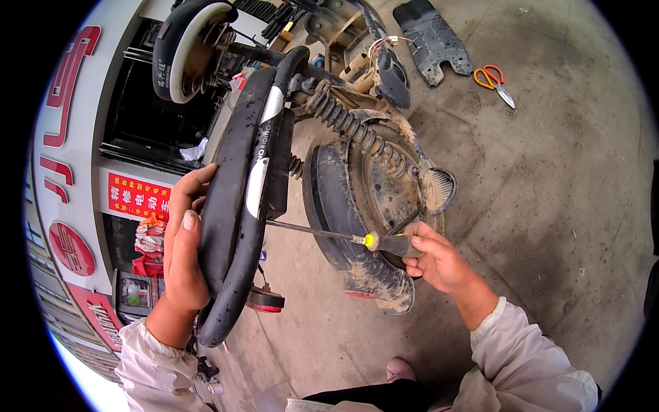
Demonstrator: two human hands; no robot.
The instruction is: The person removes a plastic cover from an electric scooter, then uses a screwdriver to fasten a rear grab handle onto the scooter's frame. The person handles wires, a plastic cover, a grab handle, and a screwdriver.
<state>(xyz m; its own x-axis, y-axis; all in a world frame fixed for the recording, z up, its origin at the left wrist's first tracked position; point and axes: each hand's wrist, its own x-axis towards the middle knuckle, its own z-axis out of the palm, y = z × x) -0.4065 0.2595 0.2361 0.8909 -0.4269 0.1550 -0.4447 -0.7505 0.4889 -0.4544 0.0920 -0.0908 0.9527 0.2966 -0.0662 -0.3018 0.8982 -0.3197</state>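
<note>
Screwdriver (398, 244) in closed right hand (439, 261) points 9 o'clock, half-open left hand (184, 257) bracing seat (230, 185); turning step likely, next needing steadiness.

Floor (549, 178) under scissors (498, 84); dark panel (431, 41)

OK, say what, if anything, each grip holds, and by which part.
The right grip holds a screwdriver by the rear of its dark handle. The left grip lies against the edge of the black seat; whether it holds on cannot be told.
</note>
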